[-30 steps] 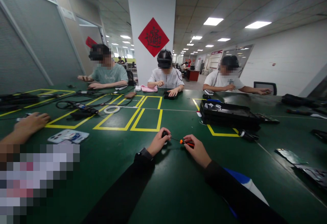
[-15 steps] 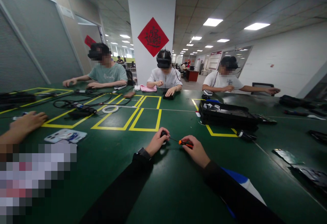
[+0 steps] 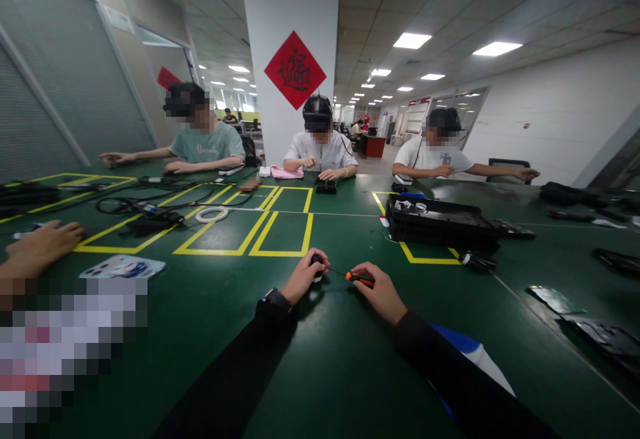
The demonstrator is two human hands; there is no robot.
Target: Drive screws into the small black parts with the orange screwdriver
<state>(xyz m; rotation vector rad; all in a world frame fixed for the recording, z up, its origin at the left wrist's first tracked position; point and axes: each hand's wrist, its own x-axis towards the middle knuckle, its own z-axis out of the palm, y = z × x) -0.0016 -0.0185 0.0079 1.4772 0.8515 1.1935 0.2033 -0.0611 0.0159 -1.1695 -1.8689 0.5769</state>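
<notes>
On green table [image 3: 320, 372], screwdriver [image 3: 353, 277] pointing left, lengthwise

You wear long black sleeves on both arms, snug down to the wrists. Your left hand [image 3: 303, 276] has a dark watch [image 3: 271, 297] strapped just above its cuff — black band, black face. Your right hand [image 3: 381, 290] is bare; behind its sleeve shows a blue-and-white panel [image 3: 467, 352] of clothing.
</notes>
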